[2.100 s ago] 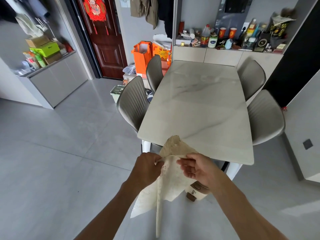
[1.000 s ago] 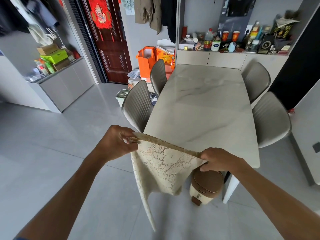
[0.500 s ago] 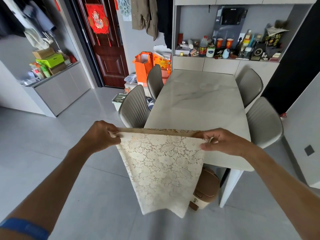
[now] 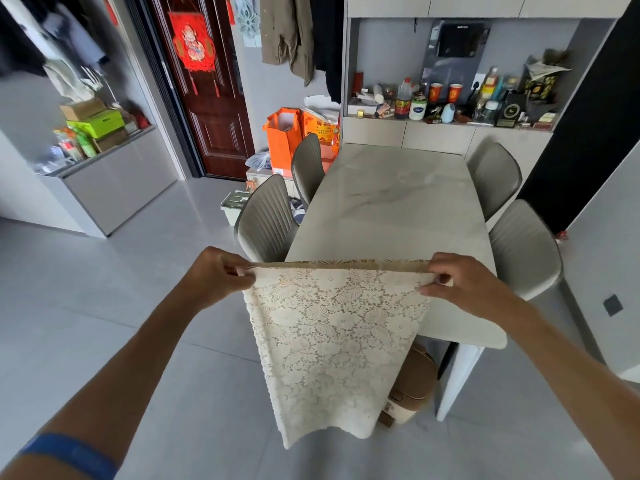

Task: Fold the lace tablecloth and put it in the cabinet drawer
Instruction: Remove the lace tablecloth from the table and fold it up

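The cream lace tablecloth [image 4: 334,344] hangs folded in front of me, its top edge stretched level just above the near end of the marble table [image 4: 391,209]. My left hand [image 4: 216,275] pinches the top left corner. My right hand [image 4: 464,284] pinches the top right corner. The cloth's lower edge hangs free above the floor. A grey cabinet [image 4: 117,181] stands at the left wall; no drawer front is distinguishable on it.
Grey chairs flank the table, two on the left [image 4: 266,220] and two on the right [image 4: 523,247]. A brown-lidded bin [image 4: 412,386] sits under the table's near end. A cluttered sideboard [image 4: 446,112] lies beyond the table. Orange bags [image 4: 284,136] stand by the door.
My hands have drawn apart and lifted, pulling the bunched cloth from a crumpled wad into a flat, taut-topped hanging panel. The view has tilted up slightly.
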`<move>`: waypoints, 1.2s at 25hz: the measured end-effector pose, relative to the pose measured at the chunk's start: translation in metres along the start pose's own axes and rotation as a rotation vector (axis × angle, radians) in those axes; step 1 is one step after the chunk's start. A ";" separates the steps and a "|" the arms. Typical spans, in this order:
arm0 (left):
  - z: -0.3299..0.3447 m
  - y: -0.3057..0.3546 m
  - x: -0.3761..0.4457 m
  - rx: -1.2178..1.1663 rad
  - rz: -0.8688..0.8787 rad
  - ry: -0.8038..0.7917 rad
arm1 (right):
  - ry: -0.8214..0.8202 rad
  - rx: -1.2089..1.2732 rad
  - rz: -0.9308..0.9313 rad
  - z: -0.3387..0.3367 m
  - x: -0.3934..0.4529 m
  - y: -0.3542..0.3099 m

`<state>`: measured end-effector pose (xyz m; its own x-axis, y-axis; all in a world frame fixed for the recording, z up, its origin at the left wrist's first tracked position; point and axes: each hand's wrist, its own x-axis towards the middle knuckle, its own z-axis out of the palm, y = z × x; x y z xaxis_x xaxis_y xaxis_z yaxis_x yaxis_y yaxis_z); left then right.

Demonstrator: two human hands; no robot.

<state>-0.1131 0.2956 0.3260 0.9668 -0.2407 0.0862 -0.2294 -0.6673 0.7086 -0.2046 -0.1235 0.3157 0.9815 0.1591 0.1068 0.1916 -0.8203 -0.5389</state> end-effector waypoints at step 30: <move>0.062 0.040 -0.011 0.578 0.312 0.328 | 0.500 -0.592 0.077 -0.006 -0.028 -0.020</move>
<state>-0.1399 0.2283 0.3100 0.8103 -0.3172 0.4928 -0.4344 -0.8895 0.1418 -0.2361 -0.1150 0.3283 0.8478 -0.0614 0.5268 -0.0480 -0.9981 -0.0391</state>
